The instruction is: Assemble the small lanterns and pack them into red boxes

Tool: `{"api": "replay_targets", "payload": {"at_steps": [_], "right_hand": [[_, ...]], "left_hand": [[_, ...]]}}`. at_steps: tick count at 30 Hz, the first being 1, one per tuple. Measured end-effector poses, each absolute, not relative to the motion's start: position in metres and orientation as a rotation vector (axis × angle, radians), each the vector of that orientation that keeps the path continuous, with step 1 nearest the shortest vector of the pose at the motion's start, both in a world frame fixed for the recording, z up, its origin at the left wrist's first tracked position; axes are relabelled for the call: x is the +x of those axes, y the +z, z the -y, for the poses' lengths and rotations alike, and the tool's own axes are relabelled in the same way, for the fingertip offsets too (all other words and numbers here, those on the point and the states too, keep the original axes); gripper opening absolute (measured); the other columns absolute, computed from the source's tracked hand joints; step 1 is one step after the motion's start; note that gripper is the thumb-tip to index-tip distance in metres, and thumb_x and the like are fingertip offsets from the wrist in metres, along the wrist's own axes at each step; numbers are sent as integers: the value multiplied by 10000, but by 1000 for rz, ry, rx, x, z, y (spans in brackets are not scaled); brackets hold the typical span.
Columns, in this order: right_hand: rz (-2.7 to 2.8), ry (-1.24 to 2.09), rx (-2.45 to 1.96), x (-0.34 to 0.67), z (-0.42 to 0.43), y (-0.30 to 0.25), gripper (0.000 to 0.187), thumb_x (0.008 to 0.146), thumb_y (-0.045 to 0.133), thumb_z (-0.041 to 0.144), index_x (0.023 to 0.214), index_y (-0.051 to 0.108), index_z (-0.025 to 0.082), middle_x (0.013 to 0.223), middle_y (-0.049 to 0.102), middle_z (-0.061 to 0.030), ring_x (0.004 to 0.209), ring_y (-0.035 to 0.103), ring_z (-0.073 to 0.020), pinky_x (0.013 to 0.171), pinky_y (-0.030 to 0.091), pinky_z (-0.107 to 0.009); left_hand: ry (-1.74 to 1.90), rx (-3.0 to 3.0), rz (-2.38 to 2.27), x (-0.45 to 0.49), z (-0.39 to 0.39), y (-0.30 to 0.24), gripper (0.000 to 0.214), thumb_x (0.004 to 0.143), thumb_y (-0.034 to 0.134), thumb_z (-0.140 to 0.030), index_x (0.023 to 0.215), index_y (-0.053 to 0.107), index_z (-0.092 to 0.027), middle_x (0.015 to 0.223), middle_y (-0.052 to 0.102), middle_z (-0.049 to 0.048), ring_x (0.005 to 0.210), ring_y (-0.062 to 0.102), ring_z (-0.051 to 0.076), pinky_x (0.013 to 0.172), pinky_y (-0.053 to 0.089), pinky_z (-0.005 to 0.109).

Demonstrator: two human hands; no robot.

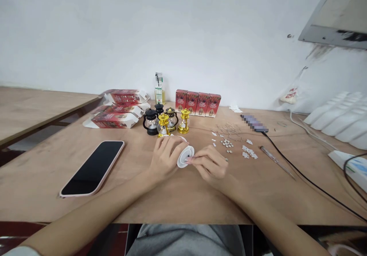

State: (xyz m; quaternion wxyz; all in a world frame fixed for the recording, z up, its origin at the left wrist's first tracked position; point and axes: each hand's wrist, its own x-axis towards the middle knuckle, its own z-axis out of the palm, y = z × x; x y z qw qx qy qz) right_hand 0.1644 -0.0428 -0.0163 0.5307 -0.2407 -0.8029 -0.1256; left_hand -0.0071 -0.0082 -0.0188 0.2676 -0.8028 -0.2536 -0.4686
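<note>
My left hand (165, 157) is closed around a white round plastic piece (181, 159), whose disc-shaped face is tilted toward my right. My right hand (211, 165) is pinched, its fingertips touching the middle of that disc. Whatever small part sits between those fingertips is too hidden to make out. Just beyond my left hand stand several small lanterns: a black lantern (150, 123), a gold lantern (184, 122) and others close by. Right of my right hand lie several button cells (227, 143), small white plastic pieces (249, 151) and a pile of thin metal parts (229, 131).
A phone (93, 169) lies on the left. Behind it are red printed boxes (114, 119), with more red boxes (197, 104) upright by the wall. A screwdriver (276, 162), a black cable (304, 187) and stacked white pieces (338, 114) occupy the right side. A bottle (159, 94) stands at the back.
</note>
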Motion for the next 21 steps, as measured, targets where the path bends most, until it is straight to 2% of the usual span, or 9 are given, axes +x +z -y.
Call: {"api": "replay_targets", "payload": {"at_steps": [12, 21], "right_hand": [[2040, -295, -682, 166, 42, -17, 199, 884, 510, 102, 716, 596, 162, 663, 608, -44, 641, 487, -144, 586, 405, -289], [2108, -171, -622, 175, 35, -14, 187, 868, 557, 127, 694, 602, 178, 678, 615, -26, 652, 509, -132, 626, 401, -277]], "left_hand": [[-1047, -2012, 665, -7, 11, -15, 110, 872, 483, -117, 943, 548, -170, 841, 678, 62, 791, 598, 189, 732, 365, 340], [-1003, -2014, 648, -3, 15, -15, 113, 868, 484, -116, 902, 574, -174, 834, 684, 55, 759, 589, 188, 731, 356, 346]]}}
